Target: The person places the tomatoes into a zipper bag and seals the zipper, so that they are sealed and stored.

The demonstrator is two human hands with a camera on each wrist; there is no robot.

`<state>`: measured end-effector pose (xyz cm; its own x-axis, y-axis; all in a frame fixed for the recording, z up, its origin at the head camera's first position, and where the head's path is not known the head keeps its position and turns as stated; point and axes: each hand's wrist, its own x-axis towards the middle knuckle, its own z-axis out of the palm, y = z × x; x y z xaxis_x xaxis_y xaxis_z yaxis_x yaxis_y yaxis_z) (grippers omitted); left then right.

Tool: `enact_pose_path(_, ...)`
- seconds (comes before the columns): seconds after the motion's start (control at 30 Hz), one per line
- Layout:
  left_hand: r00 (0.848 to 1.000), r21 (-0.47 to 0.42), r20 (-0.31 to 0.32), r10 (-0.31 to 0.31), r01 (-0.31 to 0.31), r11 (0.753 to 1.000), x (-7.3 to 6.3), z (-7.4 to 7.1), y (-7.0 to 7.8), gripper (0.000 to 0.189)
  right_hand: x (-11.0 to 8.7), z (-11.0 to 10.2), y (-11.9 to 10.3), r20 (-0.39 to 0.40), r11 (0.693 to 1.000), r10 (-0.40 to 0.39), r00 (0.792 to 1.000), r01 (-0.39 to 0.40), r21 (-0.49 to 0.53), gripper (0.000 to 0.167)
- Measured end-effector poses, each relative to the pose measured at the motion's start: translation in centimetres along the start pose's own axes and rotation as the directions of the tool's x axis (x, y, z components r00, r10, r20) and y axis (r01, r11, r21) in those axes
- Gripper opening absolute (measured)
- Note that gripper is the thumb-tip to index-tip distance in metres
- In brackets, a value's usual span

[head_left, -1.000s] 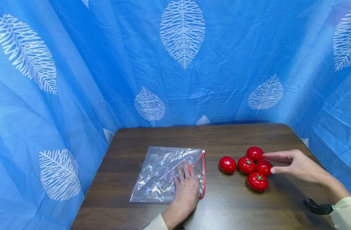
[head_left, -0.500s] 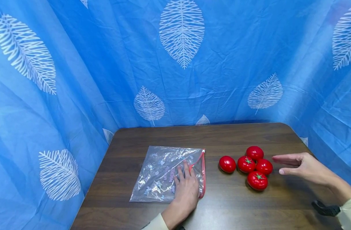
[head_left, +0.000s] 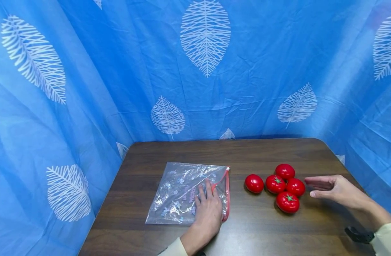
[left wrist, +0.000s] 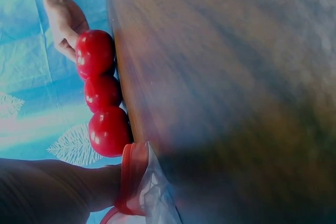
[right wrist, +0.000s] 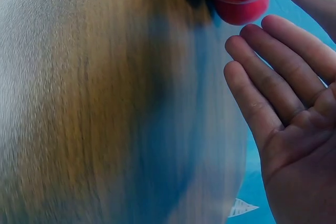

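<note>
My left hand point(head_left: 208, 213) rests on a clear zip bag point(head_left: 174, 183), its fingers spread and straight. The red zip edge point(head_left: 228, 195) is at the bag's right side; the left wrist view shows the same red rim point(left wrist: 126, 177) beside the hand. My right hand point(head_left: 342, 193) hovers just right of several red tomatoes, holding nothing. In the right wrist view its fingers point(right wrist: 273, 85) lie straight and the palm is bare. One tomato point(head_left: 254, 184) sits a little left of the cluster. Green stems show on the middle tomato point(head_left: 276, 184) and the front tomato point(head_left: 288, 202).
A brown wooden table point(head_left: 253, 231) carries everything. A blue curtain point(head_left: 134, 71) with white leaf prints hangs behind it and along both sides. A back tomato point(head_left: 285, 171) and a right tomato point(head_left: 295, 187) complete the close cluster.
My right hand has let go of the rightmost tomato and drawn back a little to the right. The left hand and the bag stay put.
</note>
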<state>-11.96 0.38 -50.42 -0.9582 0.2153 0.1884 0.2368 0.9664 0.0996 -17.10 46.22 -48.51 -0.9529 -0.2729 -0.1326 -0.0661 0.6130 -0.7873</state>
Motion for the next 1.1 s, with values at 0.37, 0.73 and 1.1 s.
enact_pose_path(0.37, 1.000, 0.001, 0.007, -0.004, 0.004, 1.000, 0.0, -0.1, -0.1, 0.106, 1.4, 1.3, 0.3, 0.000, 0.999, 0.038, 0.999, -0.038, -0.013, 0.061)
enact_pose_path(0.73, 0.999, 0.052, -0.034, 0.029, -0.027, 0.998, -0.2, 0.2, -0.3, 0.106, 1.9, 1.5, 0.3, 0.048, 0.999, 0.017, 0.999, -0.019, 0.035, 0.059)
enact_pose_path(1.1, 0.999, 0.040, -0.024, 0.023, -0.022, 0.999, -0.2, 0.3, -0.3, 0.105, 1.8, 1.6, 0.4, 0.051, 0.995, 0.034, 0.998, -0.039, 0.089, 0.060)
